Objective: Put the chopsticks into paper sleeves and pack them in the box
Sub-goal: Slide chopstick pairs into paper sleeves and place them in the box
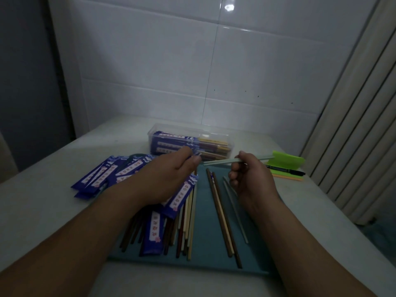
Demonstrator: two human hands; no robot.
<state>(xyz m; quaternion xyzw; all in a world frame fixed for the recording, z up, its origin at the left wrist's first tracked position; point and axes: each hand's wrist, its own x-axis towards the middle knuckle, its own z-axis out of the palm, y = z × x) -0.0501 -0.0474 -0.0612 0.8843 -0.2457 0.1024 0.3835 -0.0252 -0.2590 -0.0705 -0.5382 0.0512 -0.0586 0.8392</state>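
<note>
White tiled wall behind a pale table (53,200) laid with a teal mat (203,211)

- Far left: a pile of blue paper sleeves (100,176) on the table, partly overlapping the mat edge
- Left hand (169,176) above the pile, fingers curled, thumb and forefinger pinching the end of a held sleeve (194,156); most of it is hidden by the hand
- Below it, loose chopsticks (186,221), brown and cream, lie on the mat with two more sleeves across them
- Centre back: clear plastic box (214,133), holding sleeved pairs (171,143)
- Right hand (250,179) grips pale green chopsticks (222,161), tips pointing at the left hand, just short of it
- Right: black pen (285,169) on a green holder (287,159); radiator (353,136) beyond
</note>
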